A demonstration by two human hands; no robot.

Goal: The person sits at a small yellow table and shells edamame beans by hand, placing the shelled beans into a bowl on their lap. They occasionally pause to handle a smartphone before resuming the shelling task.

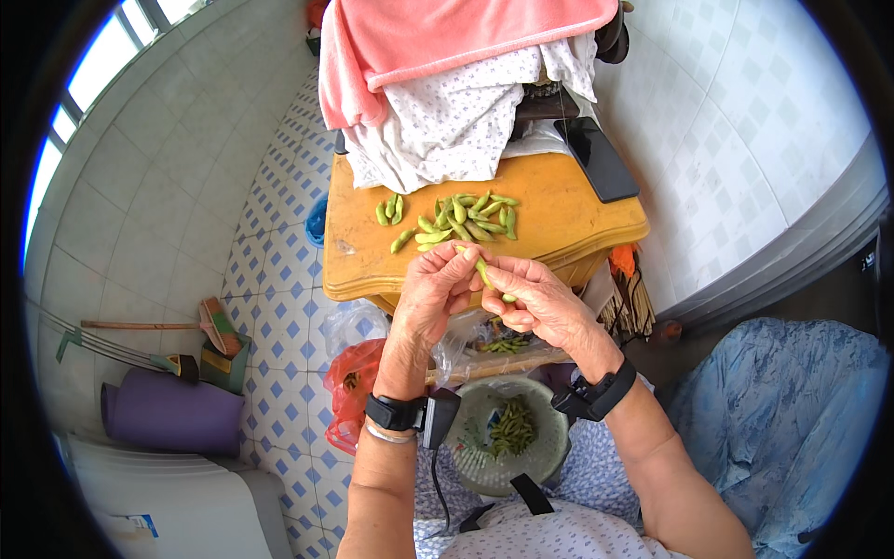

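A green soybean pod [482, 271] is held between both hands, just before the front edge of a wooden table [545, 189]. My left hand [438, 283] pinches its upper end with thumb and finger. Near the lower end, the fingers of my right hand [534, 290] grip the same pod. Beyond the hands, a loose pile of soybean pods [464, 216] lies on the tabletop, and a few more pods [390, 208] lie to its left. Below my wrists, a pale green plastic basket [552, 426] on my lap contains many pods [513, 426].
A black smartphone [601, 161] rests at the table's right. White patterned cloth [440, 126] and a pink towel [475, 35] drape over the back. A red plastic bag [342, 412] stands left of the basket. Along the left wall are a brush [220, 328] and a purple rolled mat [174, 412].
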